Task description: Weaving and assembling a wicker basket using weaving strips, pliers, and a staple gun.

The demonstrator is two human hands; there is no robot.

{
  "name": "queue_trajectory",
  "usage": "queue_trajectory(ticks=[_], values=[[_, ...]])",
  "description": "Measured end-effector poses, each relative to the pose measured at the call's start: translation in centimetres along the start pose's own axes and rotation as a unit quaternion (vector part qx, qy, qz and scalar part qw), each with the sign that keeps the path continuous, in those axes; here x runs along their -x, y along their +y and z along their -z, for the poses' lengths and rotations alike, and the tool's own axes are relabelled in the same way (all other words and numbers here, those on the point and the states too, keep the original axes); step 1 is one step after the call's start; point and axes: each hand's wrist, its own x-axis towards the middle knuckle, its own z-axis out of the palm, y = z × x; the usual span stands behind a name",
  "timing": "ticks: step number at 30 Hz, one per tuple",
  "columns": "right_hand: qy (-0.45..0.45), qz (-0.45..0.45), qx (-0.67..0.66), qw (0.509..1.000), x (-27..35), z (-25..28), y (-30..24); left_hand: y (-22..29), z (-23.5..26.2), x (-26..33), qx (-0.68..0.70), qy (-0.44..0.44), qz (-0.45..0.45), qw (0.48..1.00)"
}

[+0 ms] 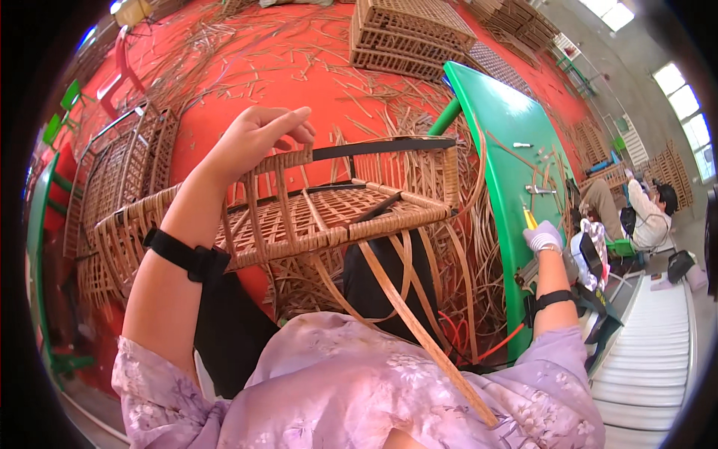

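Observation:
A half-woven rattan basket (336, 239) with a partly wrapped black rim lies across my lap, loose flat strips trailing from its near edge. My left hand (258, 138) is bare and lies over the basket's upper rim, its fingers loosely bent and apart, with nothing visible in them. On the right, my right hand (544, 237) wears a pale glove and is closed at the end of a yellow-handled tool (529, 218) on the green table (505, 120). The tool's working end is too small to make out.
Wicker panels (123, 172) stand at the left, and stacked wicker crates (411, 37) at the back. Cut strips (441, 105) litter the red floor. Small metal pieces (538, 190) lie on the table. Another person (651, 213) sits at the far right beside a white slatted surface (647, 359).

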Motion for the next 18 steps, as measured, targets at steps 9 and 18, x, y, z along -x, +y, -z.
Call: queue_trajectory(ticks=[9, 18], values=[[0.286, 0.154, -0.354, 0.877, -0.7, 3.0, -0.9, 0.5, 0.0, -0.1, -0.009, -0.016, 0.009, 1.0], [0.254, 0.595, -0.123, 0.752, 14.8, 10.9, -17.4, -0.4, 0.3, -0.3, -0.023, -0.026, 0.0, 0.999]])
